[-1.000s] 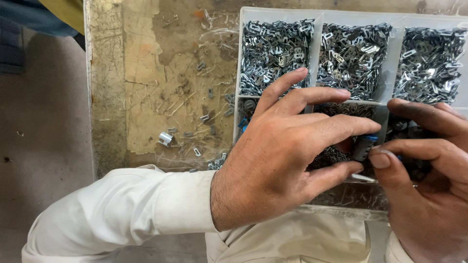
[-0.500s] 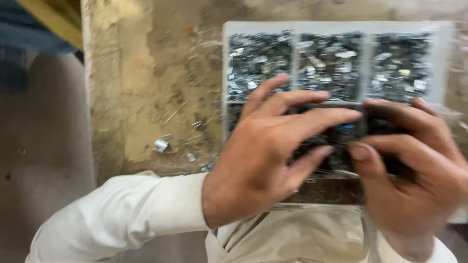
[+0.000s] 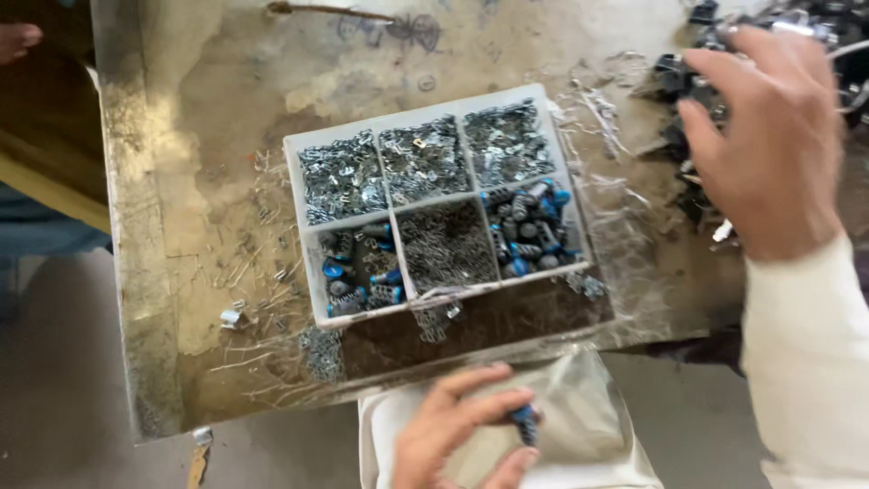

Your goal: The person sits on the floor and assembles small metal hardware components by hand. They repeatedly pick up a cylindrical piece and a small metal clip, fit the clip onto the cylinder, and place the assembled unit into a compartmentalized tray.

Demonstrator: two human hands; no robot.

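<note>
- Small blue-and-dark cylindrical part, below the compartment tray and off the tabletop's near edge, over the lap.
- Pinched in the left hand between thumb and fingertips, with only its blue end and a dark band showing; rest hidden by the fingers.
- Same look as the blue-tipped pieces lying in the tray's lower-left and right-hand compartments: short, round, blue cap on a dark ribbed body.
- Best held firmly but lightly, blue end kept clear of the fingers so its orientation stays readable; probably wise to keep it above the clear plastic bag just below the tray, since a drop there is easier to recover than one on the floor.
- Right hand, up and to the right of the tray, fingers loosely spread and holding nothing visible, blurred, hovering over a pile of dark parts.
- Tray's upper three compartments full of silvery metal clips; lower middle one full of fine dark wire pieces.
- Worn, stained tabletop around the tray, strewn with wire bits; one loose silvery clip left of the tray's lower corner.
</note>
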